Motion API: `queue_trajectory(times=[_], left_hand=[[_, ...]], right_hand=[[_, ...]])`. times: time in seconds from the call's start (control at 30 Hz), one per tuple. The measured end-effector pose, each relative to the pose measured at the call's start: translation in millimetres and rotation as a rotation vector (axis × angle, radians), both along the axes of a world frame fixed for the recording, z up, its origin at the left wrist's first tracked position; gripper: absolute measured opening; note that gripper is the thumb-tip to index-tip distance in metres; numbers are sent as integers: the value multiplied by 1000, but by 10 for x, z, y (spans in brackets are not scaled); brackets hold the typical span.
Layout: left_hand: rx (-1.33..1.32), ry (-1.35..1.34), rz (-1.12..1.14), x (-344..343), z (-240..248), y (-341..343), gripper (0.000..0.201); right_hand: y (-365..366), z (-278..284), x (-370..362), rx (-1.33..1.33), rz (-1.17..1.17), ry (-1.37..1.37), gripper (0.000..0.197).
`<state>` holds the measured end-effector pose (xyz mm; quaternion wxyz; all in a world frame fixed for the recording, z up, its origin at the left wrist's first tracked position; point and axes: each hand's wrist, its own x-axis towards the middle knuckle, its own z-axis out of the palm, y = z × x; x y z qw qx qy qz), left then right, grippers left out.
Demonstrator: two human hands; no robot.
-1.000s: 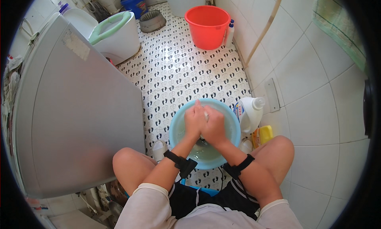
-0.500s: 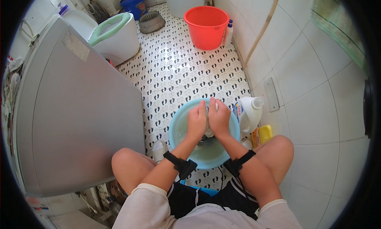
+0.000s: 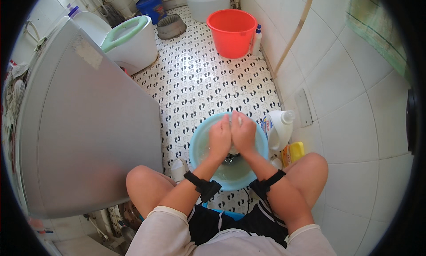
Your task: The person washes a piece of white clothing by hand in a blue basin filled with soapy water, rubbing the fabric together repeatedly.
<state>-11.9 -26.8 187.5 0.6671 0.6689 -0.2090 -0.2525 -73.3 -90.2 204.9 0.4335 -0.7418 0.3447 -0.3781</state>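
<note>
My left hand (image 3: 219,138) and my right hand (image 3: 243,134) are pressed close together over a light blue basin (image 3: 194,163). The fingers of both are curled round a small whitish cloth (image 3: 240,121); only bits of it show between and below the hands, so its exact kind is hidden. Cloudy water (image 3: 233,174) fills the lower part of the basin. Just under my wrists, a dark item (image 3: 230,158) lies in the water, partly covered by my hands. Each forearm wears a black strap.
Right of the basin stand a white detergent jug (image 3: 280,130) and a yellow pack (image 3: 293,153), close to the tiled wall. A grey appliance (image 3: 97,136) fills the left. Farther off are a red bucket (image 3: 231,36), a toilet (image 3: 137,47) and a blue bucket (image 3: 151,7).
Both hands have shifted slightly while staying together over the basin, with some blur on the right one. The whole view has moved down a little.
</note>
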Motion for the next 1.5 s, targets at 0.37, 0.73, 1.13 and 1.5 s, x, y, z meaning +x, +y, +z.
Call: queue_trajectory(times=[0.37, 0.73, 1.13, 1.5], left_hand=[[112, -159, 6, 15, -50, -24, 46], [99, -105, 46, 106, 40, 14, 45], [69, -76, -26, 59, 1, 30, 47], [-5, -51, -13, -52, 66, -10, 48]], right_hand=[[-50, -34, 23, 182, -92, 130, 33], [174, -4, 165, -70, -43, -221, 34], [178, 79, 127, -111, -52, -216, 33], [5, 138, 14, 62, -87, 29, 26]])
